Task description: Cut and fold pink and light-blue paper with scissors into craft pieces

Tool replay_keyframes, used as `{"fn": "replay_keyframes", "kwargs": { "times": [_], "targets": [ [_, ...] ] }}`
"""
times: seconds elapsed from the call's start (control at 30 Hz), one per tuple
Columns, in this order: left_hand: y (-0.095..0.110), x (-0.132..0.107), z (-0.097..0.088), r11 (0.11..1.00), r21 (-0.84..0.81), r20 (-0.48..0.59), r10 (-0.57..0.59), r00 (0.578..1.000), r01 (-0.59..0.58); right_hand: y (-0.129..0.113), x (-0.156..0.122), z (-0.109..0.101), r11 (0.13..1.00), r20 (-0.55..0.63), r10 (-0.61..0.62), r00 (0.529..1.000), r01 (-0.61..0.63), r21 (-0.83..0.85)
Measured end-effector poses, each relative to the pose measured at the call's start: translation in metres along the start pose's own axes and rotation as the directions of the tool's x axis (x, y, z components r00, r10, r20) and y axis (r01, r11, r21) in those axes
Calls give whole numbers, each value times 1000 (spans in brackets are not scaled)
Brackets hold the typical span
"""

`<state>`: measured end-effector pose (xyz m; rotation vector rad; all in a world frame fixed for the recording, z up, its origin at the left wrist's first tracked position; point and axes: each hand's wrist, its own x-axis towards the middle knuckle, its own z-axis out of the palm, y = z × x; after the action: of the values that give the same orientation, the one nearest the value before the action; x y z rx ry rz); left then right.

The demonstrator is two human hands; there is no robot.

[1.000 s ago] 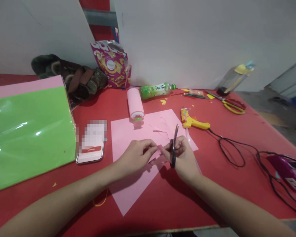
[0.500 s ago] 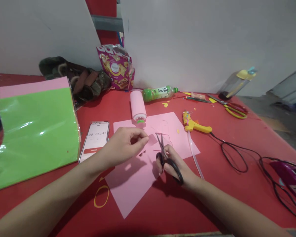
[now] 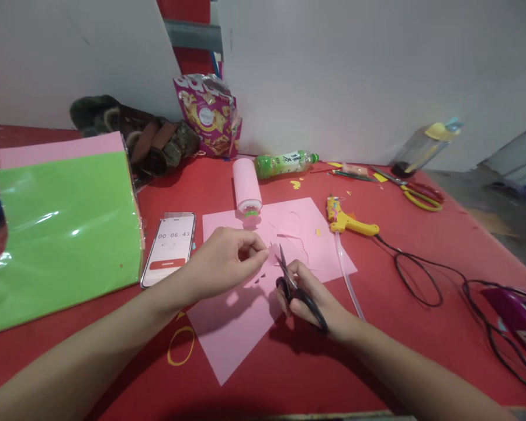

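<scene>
My left hand (image 3: 228, 260) is closed in a pinch above the pink sheets, on a small piece of pink paper (image 3: 274, 252) that blends into the pink behind it. My right hand (image 3: 318, 298) grips a pair of black-handled scissors (image 3: 312, 309), blades upward and nearly together, their tips close beside that piece. Beneath both hands lie large pink paper sheets (image 3: 225, 345) with thin pink offcuts (image 3: 289, 235) on them. Behind my left hand a pink-wrapped bottle (image 3: 246, 182) lies on its side, its green cap towards me.
Left are a phone with a timer (image 3: 169, 248) and a pack of green and pink sheets (image 3: 65, 234). A yellow glue gun (image 3: 353, 224) with a black cord lies right. Behind are a green drink bottle (image 3: 284, 164), snack bag (image 3: 208, 117), larger scissors (image 3: 421, 196) and a clear bottle (image 3: 425, 149).
The scissor blades, spread apart earlier, have come together. My left hand has moved slightly right, and the pink piece shows less now. The phone timer has advanced one second.
</scene>
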<state>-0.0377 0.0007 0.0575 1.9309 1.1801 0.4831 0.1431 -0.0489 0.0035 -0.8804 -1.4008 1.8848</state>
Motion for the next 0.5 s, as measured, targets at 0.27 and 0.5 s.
{"fn": "replay_keyframes", "kwargs": {
  "times": [0.27, 0.5],
  "targets": [
    [0, -1, -1, 1000, -10, 7, -7, 1000, 7, 0, 1, 0, 1000, -2, -1, 1000, 1, 1],
    [1, 0, -2, 1000, 2, 32, 2, 999, -2, 1, 1, -1, 1000, 11, 4, 1000, -4, -5]
  ]
}}
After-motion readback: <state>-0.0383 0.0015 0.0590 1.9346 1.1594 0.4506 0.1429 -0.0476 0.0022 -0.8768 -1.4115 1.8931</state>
